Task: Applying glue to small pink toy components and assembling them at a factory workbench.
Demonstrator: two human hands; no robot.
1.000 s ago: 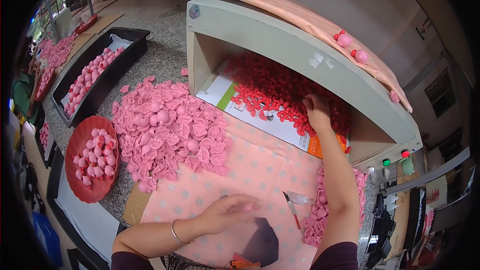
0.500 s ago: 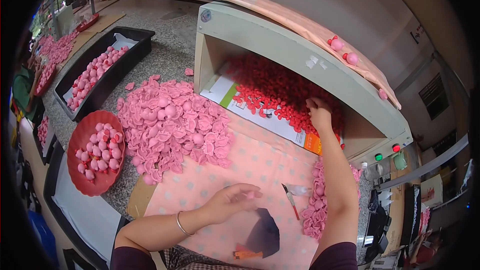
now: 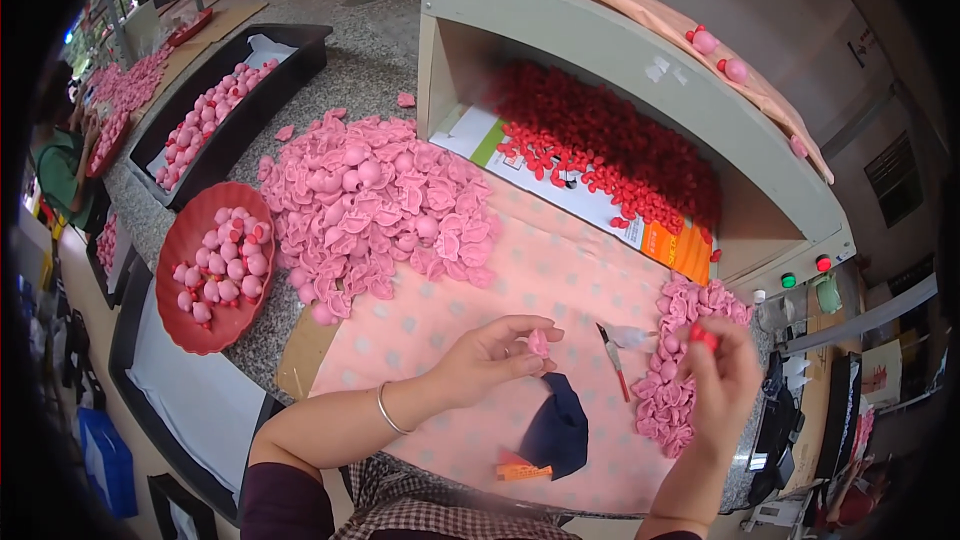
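A small pink soft-looking moulded piece is pinched between thumb and fingertips of the left hand, just below the middle of the frame. A tiny red plug-like part is clamped in the fingertips of the right hand, lower right. Both are judged featherlight and a bit squishy, probably rubbery, so grip is best taken at the edges with fingertips only. A big heap of pink pieces is spread on the tabletop, upper centre.
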